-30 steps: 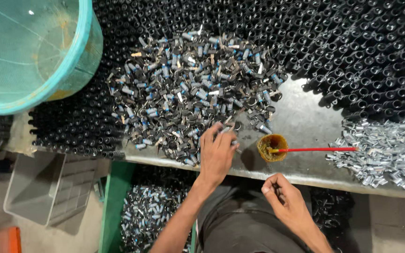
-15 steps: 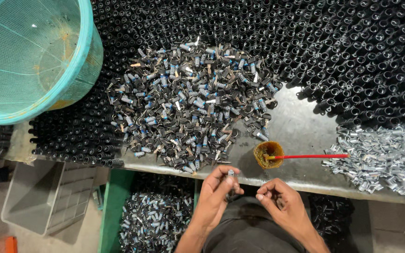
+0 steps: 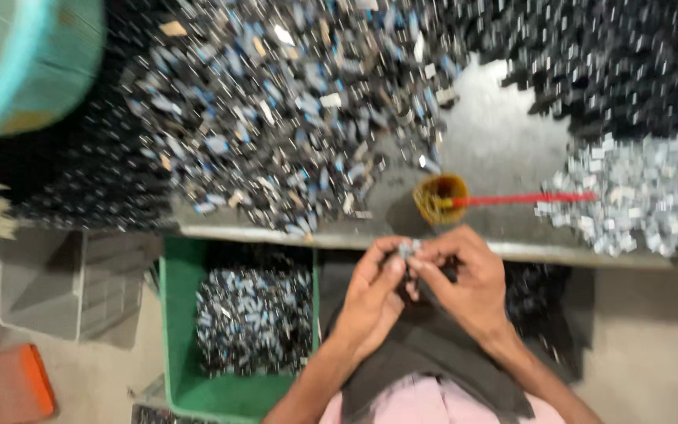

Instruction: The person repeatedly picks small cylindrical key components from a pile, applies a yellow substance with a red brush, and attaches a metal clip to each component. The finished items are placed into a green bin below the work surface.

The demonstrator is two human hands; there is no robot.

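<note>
Both hands have drawn together below the bench edge since a second ago, when the left reached into the pile. Now the left hand (image 3: 374, 294) and right hand (image 3: 464, 283) meet fingertip to fingertip low in the middle of the frame, pinching a small grey metal piece (image 3: 410, 250), blurred. Above lies the heap of glinting metal parts (image 3: 292, 118); a small yellow-brown cup (image 3: 439, 198) holds a red stick (image 3: 523, 199). A green crate (image 3: 174, 330) sits lower left.
</note>
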